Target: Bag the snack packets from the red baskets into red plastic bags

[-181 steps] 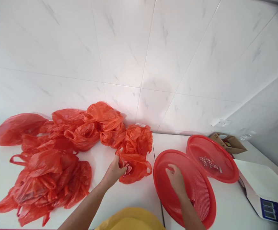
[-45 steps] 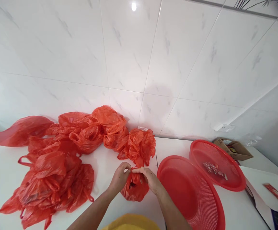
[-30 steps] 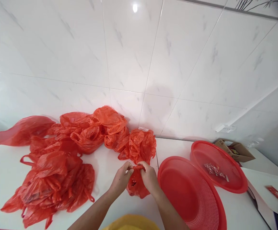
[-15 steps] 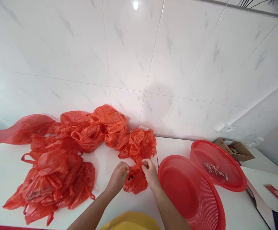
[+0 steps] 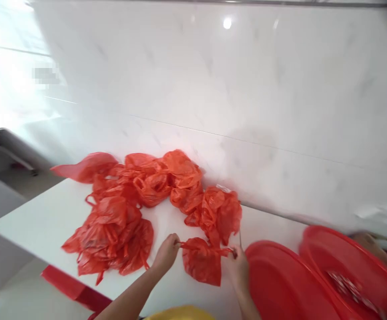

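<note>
Between my hands a small red plastic bag point(image 5: 202, 264) is stretched sideways by its two handles, its body hanging down over the white table point(image 5: 167, 289). My left hand point(image 5: 169, 250) is closed on the left handle. On the other side my right hand point(image 5: 237, 262), slightly blurred, pinches the right handle. Just behind the bag a crumpled red plastic bag point(image 5: 225, 213) lies near the wall. To the left rises a heap of red plastic bags point(image 5: 111, 231), some with their handles sticking out. What the held bag contains, if anything, cannot be made out.
More red bags point(image 5: 176, 171) lie in a row along the tiled wall point(image 5: 213, 89). At the right stand a red basket point(image 5: 273, 275) and a second red basket point(image 5: 373, 253) with small printed packets point(image 5: 350, 289). A cardboard box point(image 5: 376, 249) is behind it.
The view has swung left. My hands have moved apart, pulling the small bag's handles out sideways; its opening no longer shows. The heap of bags looks the same.
</note>
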